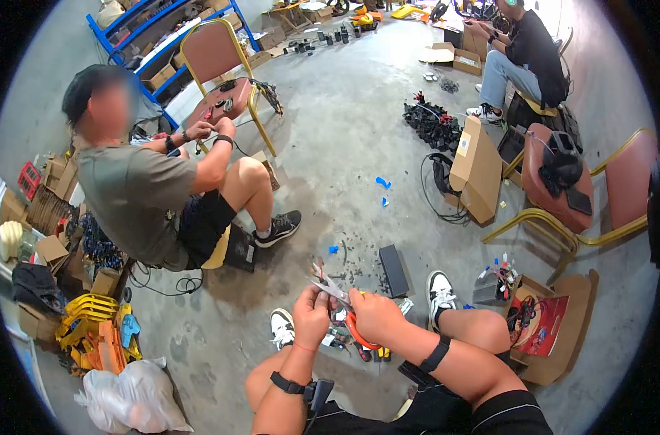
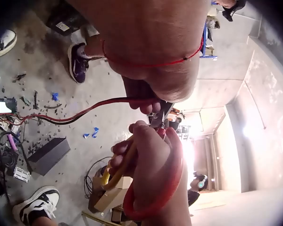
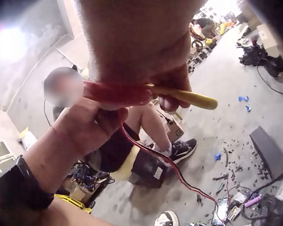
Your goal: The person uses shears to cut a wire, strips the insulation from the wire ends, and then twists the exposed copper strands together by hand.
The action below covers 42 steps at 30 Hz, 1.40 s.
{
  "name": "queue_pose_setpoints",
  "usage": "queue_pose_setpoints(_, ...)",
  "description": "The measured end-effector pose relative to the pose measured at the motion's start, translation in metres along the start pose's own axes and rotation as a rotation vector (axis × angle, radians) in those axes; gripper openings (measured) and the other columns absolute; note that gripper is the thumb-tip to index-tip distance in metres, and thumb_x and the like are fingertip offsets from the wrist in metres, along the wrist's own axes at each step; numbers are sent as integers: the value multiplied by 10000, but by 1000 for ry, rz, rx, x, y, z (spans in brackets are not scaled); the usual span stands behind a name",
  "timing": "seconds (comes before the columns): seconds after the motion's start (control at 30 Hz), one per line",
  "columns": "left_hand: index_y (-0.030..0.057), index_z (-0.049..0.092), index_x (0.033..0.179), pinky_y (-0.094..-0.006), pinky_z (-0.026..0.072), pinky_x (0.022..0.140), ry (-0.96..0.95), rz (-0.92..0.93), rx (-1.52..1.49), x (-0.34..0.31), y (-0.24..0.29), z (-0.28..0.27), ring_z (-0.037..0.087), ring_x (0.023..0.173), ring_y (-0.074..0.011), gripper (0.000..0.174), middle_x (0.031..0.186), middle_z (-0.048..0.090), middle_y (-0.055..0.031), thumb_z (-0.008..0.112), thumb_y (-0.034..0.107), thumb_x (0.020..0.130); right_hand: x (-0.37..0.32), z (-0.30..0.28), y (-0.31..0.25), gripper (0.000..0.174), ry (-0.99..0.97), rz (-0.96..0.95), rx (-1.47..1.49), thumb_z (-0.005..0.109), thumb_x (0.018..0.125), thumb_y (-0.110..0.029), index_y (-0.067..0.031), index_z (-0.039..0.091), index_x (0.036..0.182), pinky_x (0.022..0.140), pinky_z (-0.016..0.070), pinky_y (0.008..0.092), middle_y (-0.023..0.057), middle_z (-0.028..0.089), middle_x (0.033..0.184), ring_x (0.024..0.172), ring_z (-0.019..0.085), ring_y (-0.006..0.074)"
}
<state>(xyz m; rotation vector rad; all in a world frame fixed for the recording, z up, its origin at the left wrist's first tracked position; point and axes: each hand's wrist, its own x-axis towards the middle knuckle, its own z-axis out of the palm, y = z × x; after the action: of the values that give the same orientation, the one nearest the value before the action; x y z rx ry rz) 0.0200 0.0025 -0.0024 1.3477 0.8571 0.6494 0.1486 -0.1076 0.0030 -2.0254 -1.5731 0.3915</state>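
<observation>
My right hand (image 1: 377, 316) grips scissors (image 1: 331, 288) with red and yellow handles, their silver blades reaching toward the left hand. My left hand (image 1: 312, 319) pinches a thin red-and-black wire (image 2: 104, 102) between thumb and fingers. In the left wrist view the blades meet the left fingertips, where the wire's end is partly hidden. From that hand the wire (image 3: 179, 175) droops to a pile of small parts on the floor. The red handle (image 2: 178, 157) curves round the back of the right hand, and the yellow handle (image 3: 198, 100) sticks out past its fingers.
A black box (image 1: 394, 271) lies on the floor among dark scraps. At left, a seated person (image 1: 138, 174) works with both hands; another (image 1: 522, 58) sits at far right. Chairs (image 1: 554, 174) and an open carton (image 1: 562, 326) stand at right, a white bag (image 1: 138, 395) at lower left.
</observation>
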Motion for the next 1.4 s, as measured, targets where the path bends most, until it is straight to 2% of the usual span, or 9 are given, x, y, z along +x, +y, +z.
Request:
queue_pose_setpoints(0.3,-37,609,1108,-239,458,635,-42,-30,-41,6,0,-14,552,700,-90,164,819,624,-22,484,17,1015,-3,9,3,203,-25,-3,-6,587,893,-200,-20,507,943,600,546,507,215,665,747,682,685,408)
queue_pose_setpoints(0.4,-34,610,1106,-240,461,639,-60,-101,-86,6,-3,-21,558,705,-90,166,821,626,-18,483,20,1016,0,2,3,186,-41,-12,-5,579,890,-182,-20,508,947,595,547,505,215,663,745,674,682,411)
queue_pose_setpoints(0.63,-23,613,1065,-285,488,714,-136,-73,-8,6,4,-21,572,746,-124,169,838,624,-39,507,107,1046,0,10,2,200,-48,41,-43,625,864,-173,-33,514,954,601,542,481,182,663,747,684,676,393)
queue_pose_setpoints(0.83,-7,630,1013,-288,501,704,-56,-85,-35,10,-3,-18,592,732,-126,225,827,643,-41,497,166,1066,-2,17,-2,322,6,61,50,670,843,-186,2,550,1075,647,552,464,197,667,814,750,680,394)
queue_pose_setpoints(0.93,-5,634,1000,-287,501,695,-68,-83,-101,11,-4,-17,592,715,-131,237,806,644,-46,502,182,1063,0,13,0,394,138,9,36,683,832,-185,20,556,1144,666,556,452,197,664,828,763,678,392)
queue_pose_setpoints(1.0,-11,628,993,-278,485,679,-74,-128,-72,11,-6,-17,577,695,-121,221,789,634,-34,485,144,1058,0,11,3,325,149,-16,22,677,836,-227,0,534,1018,663,561,466,214,667,818,769,686,402)
queue_pose_setpoints(1.13,-3,633,985,-273,468,655,-84,-170,-110,10,-3,-17,571,687,-116,223,771,631,-30,483,146,1059,-1,11,6,340,69,8,-26,665,838,-183,22,572,1092,646,558,447,190,662,797,735,682,373)
queue_pose_setpoints(1.3,4,636,983,-257,440,622,-89,-214,-59,10,3,-17,529,647,-97,229,728,601,-6,492,167,1057,-3,4,3,215,3,5,-94,631,858,-203,-14,559,931,560,548,461,173,657,706,622,678,369)
queue_pose_setpoints(1.4,0,630,962,-259,424,607,-112,-182,6,12,-1,-23,500,639,-89,242,713,571,8,495,177,1057,-4,4,4,215,-23,13,-85,629,861,-210,-17,563,928,571,550,463,182,669,725,639,685,371)
